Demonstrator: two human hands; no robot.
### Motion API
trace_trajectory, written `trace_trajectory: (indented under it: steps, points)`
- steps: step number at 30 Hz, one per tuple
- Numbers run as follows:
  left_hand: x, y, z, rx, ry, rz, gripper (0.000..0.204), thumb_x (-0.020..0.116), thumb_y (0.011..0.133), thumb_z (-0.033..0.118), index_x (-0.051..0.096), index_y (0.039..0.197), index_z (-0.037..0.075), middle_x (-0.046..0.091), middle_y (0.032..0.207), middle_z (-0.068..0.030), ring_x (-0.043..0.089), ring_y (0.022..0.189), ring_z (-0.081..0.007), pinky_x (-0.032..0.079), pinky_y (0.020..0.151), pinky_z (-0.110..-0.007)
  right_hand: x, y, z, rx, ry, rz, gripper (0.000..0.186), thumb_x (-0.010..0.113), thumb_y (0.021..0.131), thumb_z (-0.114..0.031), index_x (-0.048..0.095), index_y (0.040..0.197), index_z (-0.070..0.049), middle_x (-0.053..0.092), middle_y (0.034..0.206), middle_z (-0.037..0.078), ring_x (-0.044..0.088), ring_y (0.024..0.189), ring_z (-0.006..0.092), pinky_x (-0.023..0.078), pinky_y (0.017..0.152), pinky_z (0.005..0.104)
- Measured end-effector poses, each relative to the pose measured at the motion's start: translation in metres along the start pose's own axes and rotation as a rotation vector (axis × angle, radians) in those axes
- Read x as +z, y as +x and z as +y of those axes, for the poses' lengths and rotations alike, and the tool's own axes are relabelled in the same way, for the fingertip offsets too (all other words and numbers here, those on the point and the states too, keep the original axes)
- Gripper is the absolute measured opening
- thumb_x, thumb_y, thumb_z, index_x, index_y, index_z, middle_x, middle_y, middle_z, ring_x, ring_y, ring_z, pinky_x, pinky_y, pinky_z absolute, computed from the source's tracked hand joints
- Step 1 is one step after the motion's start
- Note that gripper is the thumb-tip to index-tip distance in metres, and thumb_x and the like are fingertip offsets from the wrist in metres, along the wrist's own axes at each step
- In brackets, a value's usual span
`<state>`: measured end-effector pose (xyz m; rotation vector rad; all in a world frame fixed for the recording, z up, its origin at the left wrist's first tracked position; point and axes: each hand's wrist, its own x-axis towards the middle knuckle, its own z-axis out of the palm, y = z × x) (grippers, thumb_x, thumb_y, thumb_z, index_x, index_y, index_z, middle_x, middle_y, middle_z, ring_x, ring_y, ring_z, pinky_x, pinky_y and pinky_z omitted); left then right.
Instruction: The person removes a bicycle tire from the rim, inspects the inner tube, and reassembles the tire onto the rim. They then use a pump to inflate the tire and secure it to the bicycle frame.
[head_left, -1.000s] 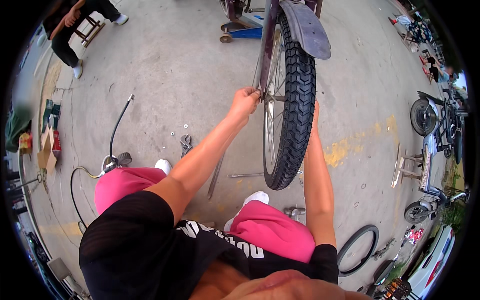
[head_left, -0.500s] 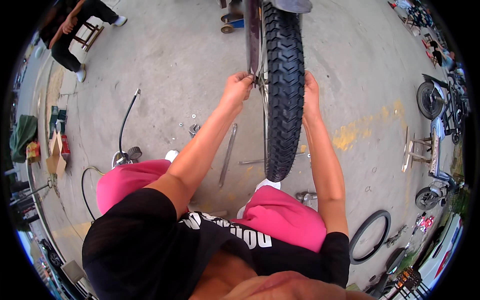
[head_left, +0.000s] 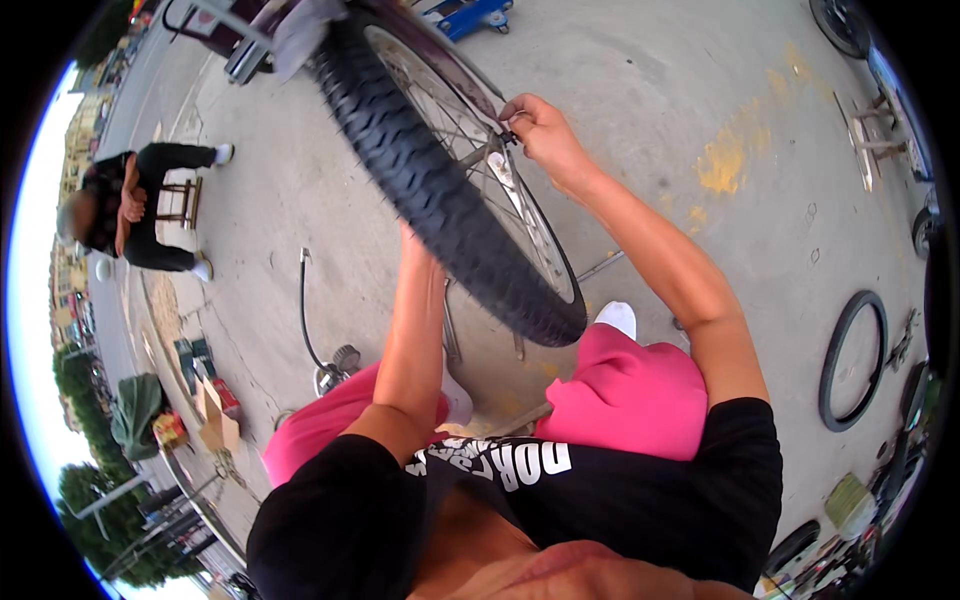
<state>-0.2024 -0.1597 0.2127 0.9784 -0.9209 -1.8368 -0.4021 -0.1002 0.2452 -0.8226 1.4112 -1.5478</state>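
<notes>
A bicycle wheel with a knobby black tire (head_left: 440, 210) stands tilted in front of me, held in a dark maroon fork (head_left: 455, 70). Silver spokes and a hub (head_left: 480, 155) show on its right side. My right hand (head_left: 545, 140) is closed at the hub, thumb and fingers pinching the axle end (head_left: 509, 137) beside the fork tip. On the wheel's other side, my left hand (head_left: 410, 240) reaches up behind the tire. The tire hides its fingers, so what they touch cannot be seen.
A floor pump (head_left: 328, 378) with a black hose lies at my left knee, near a wrench (head_left: 450, 325). A loose tire (head_left: 853, 360) rests on the concrete at right. Left are an opened cardboard box (head_left: 215, 415) and a seated person (head_left: 135, 210). A blue wheeled jack (head_left: 468, 15) is ahead.
My view has swung left, and the wheel now slants, showing its right side. My right hand at the axle has come into sight; my left hand has gone behind the tire.
</notes>
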Motion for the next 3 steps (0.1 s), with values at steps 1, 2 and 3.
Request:
trace_trajectory:
  steps: [1,2,3]
  points:
    - [-0.046,0.027,-0.012,0.005,0.096,0.001,0.012,0.054,0.092,0.015,0.049,0.083,0.009,0.041,0.054,0.0013,0.034,0.04,-0.0095,0.028,0.037,-0.024,0.01,-0.003,-0.009,-0.016,0.009,-0.023,0.015,0.048,0.086,-0.007,0.058,0.096,-0.005,0.055,0.078,0.004,0.047,0.072,0.0116,0.038,0.065,0.0262]
    - [-0.026,0.015,-0.001,-0.052,0.026,-0.07,0.012,0.053,0.092,0.015,0.048,0.084,0.007,0.04,0.055,0.0003,0.036,0.041,-0.0096,0.03,0.038,-0.024,0.004,-0.006,-0.006,-0.014,-0.012,-0.016,0.015,0.049,0.086,-0.007,0.057,0.097,-0.002,0.058,0.08,0.007,0.051,0.077,0.0149,0.041,0.071,0.0284]
    - [-0.027,0.014,0.006,-0.033,0.047,-0.125,0.014,0.053,0.093,0.017,0.048,0.086,0.006,0.041,0.054,-0.0003,0.033,0.038,-0.0103,0.028,0.037,-0.024,0.005,-0.004,-0.002,-0.059,-0.027,-0.022,0.015,0.05,0.088,-0.01,0.057,0.099,-0.003,0.059,0.085,0.008,0.052,0.079,0.0168,0.041,0.073,0.0292]
